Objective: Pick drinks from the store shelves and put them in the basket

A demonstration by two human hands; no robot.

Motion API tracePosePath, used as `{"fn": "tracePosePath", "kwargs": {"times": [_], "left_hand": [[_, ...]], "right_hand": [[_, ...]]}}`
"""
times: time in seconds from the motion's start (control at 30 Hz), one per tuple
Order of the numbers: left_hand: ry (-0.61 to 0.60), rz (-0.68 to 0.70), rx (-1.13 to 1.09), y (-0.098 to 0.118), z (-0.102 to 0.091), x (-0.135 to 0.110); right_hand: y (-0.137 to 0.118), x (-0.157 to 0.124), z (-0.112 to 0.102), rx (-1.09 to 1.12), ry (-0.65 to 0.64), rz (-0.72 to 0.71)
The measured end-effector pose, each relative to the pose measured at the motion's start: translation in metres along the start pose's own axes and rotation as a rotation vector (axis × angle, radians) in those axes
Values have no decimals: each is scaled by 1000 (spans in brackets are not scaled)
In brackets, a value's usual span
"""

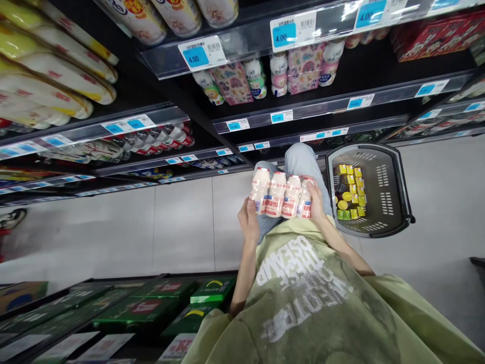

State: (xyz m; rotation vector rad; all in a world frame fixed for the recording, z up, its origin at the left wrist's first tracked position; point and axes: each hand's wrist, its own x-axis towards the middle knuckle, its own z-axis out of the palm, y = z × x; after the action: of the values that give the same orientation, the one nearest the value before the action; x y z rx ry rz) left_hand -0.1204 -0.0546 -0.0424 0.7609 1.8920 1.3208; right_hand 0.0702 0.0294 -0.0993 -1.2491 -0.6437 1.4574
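Note:
Both my hands grip a shrink-wrapped pack of several small yogurt drink bottles (279,196), with pale bottles, red caps and red print. My left hand (249,220) closes on the pack's left end, and my right hand (317,201) closes on its right end. The pack is level above my knees, its printed side facing up toward me. To the right of my right hand, on the floor, stands a dark grey shopping basket (384,189). Small yellow and green packages (352,187) and a few round yellow items (343,204) lie along its left side.
Ahead are dark store shelves with price tags (283,34), small drink bottles (254,78) and red boxes (441,38). White and yellow bottles (49,71) fill the shelf at left. Green cartons (136,311) stand behind me on the left. Light floor tiles (182,222) lie between.

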Motion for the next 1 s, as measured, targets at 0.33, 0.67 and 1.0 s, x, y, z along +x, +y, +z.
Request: {"fn": "tracePosePath", "kwargs": {"times": [0.33,0.67,1.0], "left_hand": [[-41,70,74,12,-2,-1],[-15,116,114,9,-1,-4],[89,880,263,29,41,-60]], "right_hand": [[0,0,4,-35,1,3],[0,-1,4,-54,15,2],[-2,-1,25,-105,-101,223]]}}
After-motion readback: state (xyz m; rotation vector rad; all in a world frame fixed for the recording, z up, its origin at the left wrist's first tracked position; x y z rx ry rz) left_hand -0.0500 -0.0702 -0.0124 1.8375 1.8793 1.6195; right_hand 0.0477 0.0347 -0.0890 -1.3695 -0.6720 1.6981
